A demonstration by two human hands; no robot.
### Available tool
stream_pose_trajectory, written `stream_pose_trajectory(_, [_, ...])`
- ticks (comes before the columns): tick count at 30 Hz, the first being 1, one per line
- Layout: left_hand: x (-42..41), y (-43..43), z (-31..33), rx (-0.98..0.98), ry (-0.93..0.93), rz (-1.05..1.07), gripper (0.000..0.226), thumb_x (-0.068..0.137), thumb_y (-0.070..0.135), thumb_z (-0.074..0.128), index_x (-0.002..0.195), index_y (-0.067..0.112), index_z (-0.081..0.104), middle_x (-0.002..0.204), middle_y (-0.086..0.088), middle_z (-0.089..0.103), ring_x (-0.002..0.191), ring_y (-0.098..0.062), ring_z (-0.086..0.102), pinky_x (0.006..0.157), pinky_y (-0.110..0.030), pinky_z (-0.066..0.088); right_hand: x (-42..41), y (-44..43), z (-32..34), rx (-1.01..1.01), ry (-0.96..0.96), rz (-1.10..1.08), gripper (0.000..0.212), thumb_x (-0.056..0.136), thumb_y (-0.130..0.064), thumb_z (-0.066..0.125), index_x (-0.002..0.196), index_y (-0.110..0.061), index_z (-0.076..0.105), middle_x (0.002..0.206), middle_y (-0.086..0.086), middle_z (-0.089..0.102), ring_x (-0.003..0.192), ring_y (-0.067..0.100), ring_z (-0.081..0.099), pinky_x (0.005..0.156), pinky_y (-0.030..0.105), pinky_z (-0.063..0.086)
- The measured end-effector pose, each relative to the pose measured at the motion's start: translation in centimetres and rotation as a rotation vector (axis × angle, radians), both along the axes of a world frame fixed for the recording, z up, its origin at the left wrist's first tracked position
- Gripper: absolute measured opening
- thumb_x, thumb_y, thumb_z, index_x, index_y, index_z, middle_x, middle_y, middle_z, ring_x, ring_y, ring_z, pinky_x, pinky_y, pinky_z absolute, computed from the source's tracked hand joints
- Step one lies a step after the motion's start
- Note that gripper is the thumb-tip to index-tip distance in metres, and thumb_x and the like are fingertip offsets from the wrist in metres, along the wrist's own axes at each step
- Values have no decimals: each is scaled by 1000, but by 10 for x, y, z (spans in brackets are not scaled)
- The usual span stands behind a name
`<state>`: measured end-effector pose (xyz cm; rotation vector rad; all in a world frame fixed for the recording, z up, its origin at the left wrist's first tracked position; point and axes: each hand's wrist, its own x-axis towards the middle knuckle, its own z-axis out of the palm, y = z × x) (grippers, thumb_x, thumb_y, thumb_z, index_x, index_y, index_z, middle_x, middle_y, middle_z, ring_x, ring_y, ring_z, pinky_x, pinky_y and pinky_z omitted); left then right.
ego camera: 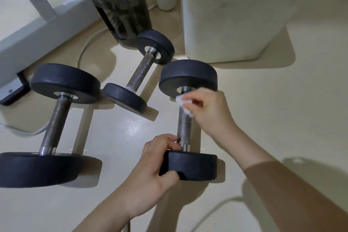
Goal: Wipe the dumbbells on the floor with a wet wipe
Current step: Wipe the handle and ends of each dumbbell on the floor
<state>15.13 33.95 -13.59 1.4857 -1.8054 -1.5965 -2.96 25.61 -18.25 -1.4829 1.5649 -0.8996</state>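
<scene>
Dumbbell at right (185,128) lies on the floor (282,118), left hand (150,173) curled round its near plate, right hand (209,113) pinching a white wet wipe (183,102) against the handle's far end; left dumbbell (56,118) and middle dumbbell (140,69) lie alongside, untouched.

Open floor (282,109) spreads to the right of the right dumbbell (185,124). On its left, only a narrow strip separates it from the middle dumbbell (140,70). A white box (235,24) stands just behind its far head, and a cable (216,211) crosses the near floor.
</scene>
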Motion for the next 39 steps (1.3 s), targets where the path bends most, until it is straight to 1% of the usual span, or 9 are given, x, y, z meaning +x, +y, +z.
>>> stream_pose_trajectory(3, [-1, 4, 2, -38, -17, -2, 46, 63, 28, 54, 104, 49, 50, 118, 37, 39, 123, 3, 33, 81, -4, 33, -4, -1, 0, -97, 203, 81, 14, 82, -3, 66, 86, -11, 77, 87, 0, 63, 78, 16, 60, 75, 21, 45])
stream_pose_trajectory(7, [-7, 9, -1, -100, -50, 2, 44, 65, 45, 52, 109, 44, 54, 126, 35, 34, 130, 3, 25, 91, -4, 30, -16, 40, 14, 145, 204, 449, 10, 76, -8, 74, 80, -16, 78, 83, -5, 65, 79, 10, 61, 75, 22, 47])
stream_pose_trajectory(10, [-13, 13, -1, -153, -90, -22, 43, 67, 48, 48, 110, 42, 50, 125, 36, 33, 131, 0, 23, 101, -24, 35, -13, 5, 9, -55, 240, 218, 10, 78, -2, 69, 80, -8, 77, 83, 5, 65, 78, 21, 62, 69, 26, 45])
stream_pose_trajectory(13, [-12, 8, 1, -172, -150, -119, 35, 75, 57, 43, 108, 46, 50, 122, 34, 37, 125, 1, 28, 101, -28, 33, -14, 1, 6, -42, 150, 20, 13, 80, -2, 68, 81, -10, 78, 83, 0, 64, 79, 17, 62, 74, 26, 47])
stream_pose_trajectory(17, [-18, -28, 1, -298, -208, 7, 12, 88, 44, 58, 98, 43, 64, 104, 19, 56, 97, 1, 49, 82, -11, 38, -18, 48, 11, 297, -11, 201, 15, 79, -11, 74, 87, -22, 77, 78, -12, 66, 75, 6, 64, 75, 28, 53])
stream_pose_trajectory(22, [-37, -73, -13, -211, -327, -139, 24, 68, 33, 84, 80, 27, 64, 81, 9, 60, 71, -5, 56, 68, -24, 47, -22, 61, 21, 443, -538, 8, 32, 93, -2, 56, 123, -14, 58, 99, 4, 72, 86, 11, 69, 76, 20, 53])
stream_pose_trajectory(28, [-37, -95, -23, -501, -397, -263, 8, 67, 18, 80, 68, 17, 72, 76, 4, 64, 73, -15, 59, 68, -25, 44, 14, 132, 13, 17, 74, 5, 48, 81, -58, 54, 121, -31, 57, 120, -19, 53, 111, 0, 49, 93, 15, 35])
stream_pose_trajectory(33, [-48, -119, -40, -811, -345, -154, 20, 78, 3, 67, 93, 14, 76, 92, -3, 73, 85, -20, 66, 79, -26, 49, 23, 138, -2, -28, -33, -116, 59, 74, -64, 58, 125, -36, 49, 126, -13, 40, 116, 11, 46, 96, 28, 42])
stream_pose_trajectory(39, [-32, -105, -16, -650, -265, -865, 28, 74, 6, 63, 90, 24, 77, 82, 4, 71, 86, -14, 61, 74, -30, 51, 22, 140, -5, -54, -46, -108, 59, 74, -71, 55, 121, -38, 48, 124, -18, 36, 114, 8, 46, 95, 26, 41])
